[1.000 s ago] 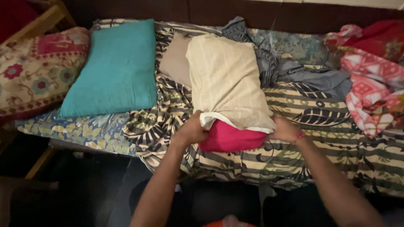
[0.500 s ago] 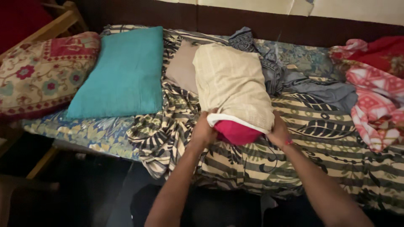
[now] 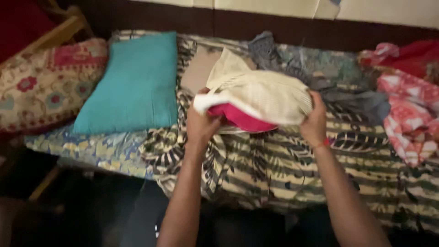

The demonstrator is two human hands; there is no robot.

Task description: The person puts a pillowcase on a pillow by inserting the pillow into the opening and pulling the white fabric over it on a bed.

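Pillow (image 3: 242, 118) — pink, half-sheathed in cream cover (image 3: 270, 96).

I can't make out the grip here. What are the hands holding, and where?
Both hands hold the pink pillow by the open end of its cream cover: left hand, right hand.

Both bare forearms rise from the lower frame toward its centre; left hand (image 3: 201, 124) and right hand (image 3: 314, 120) are raised, fingers curled in a grip.
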